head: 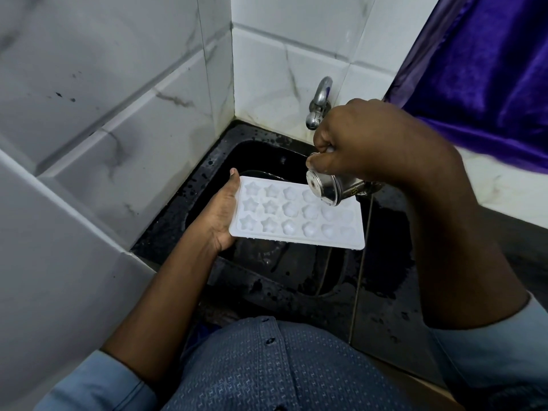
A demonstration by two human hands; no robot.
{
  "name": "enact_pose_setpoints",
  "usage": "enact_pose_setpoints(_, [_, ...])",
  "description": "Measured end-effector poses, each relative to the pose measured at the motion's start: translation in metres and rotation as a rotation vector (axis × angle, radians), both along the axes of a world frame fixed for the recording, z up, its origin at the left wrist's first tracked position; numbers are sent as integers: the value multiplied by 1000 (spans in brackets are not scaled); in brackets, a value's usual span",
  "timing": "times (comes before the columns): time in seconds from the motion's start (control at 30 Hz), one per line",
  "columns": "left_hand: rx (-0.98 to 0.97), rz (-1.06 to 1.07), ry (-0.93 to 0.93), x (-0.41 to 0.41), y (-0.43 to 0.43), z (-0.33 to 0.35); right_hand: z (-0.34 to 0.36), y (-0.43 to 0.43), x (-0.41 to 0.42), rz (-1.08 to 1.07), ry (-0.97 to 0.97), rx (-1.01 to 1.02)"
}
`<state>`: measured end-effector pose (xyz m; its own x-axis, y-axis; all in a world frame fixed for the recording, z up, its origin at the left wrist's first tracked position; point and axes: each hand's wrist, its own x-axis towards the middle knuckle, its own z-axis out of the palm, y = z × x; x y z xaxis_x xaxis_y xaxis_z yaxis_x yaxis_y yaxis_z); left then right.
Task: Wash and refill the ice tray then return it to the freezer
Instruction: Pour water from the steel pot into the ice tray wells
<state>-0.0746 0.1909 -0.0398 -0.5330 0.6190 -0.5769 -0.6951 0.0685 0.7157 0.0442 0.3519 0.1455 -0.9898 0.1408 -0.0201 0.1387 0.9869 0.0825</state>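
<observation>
While the left grip [221,212] clasps the white ice tray [296,221] by its left edge at centre frame, above the black sink [261,155], the right grip [364,146] grasps a steel cup [329,188], tipped over the tray's right-hand cells, below the tap [319,105].

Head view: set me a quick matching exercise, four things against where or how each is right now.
1 ice tray
2 steel cup
3 tap
4 curtain

A purple, far right
B on the tiled wall
C in the left hand, over the sink
D in the right hand, above the tray

Pairs: 1-C, 2-D, 3-B, 4-A
</observation>
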Motion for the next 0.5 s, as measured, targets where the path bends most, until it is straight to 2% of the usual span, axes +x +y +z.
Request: enact_pose_setpoints(0.5, [4,-28,-8,-3,0,-1,0,4,4,6,18,-6])
